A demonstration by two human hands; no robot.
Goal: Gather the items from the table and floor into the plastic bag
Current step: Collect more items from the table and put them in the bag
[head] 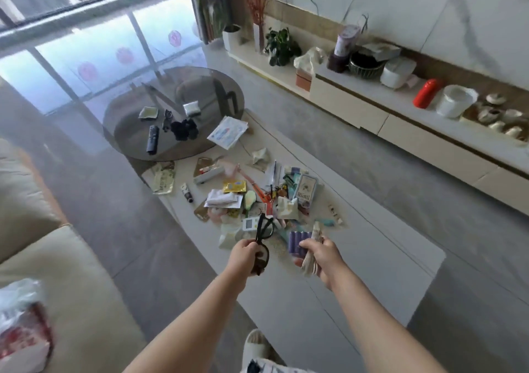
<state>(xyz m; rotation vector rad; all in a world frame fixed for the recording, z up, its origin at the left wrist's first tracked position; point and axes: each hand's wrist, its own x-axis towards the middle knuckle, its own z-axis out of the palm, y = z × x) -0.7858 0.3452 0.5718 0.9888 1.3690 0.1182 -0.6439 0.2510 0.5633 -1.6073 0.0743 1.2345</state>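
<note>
My left hand [243, 253] grips a pair of black glasses [262, 236] above the near end of the white table [357, 258]. My right hand [319, 255] holds a purple pack [297, 243] together with beige wrappers [312, 253]. Beyond both hands a pile of small items [257, 198] lies on the table: sachets, a tube, a box, a card pack. The round glass table [126, 115] carries a remote, a black clump and two packets. A white-and-red plastic bag [23, 321] lies on the sofa at the lower left.
A cream sofa [57, 258] fills the left side. A long low cabinet [400, 120] along the right wall holds plants, jars, a red bottle and cups. Grey floor tiles [114, 206] run between sofa and table. My slippered foot [256, 344] shows at the bottom.
</note>
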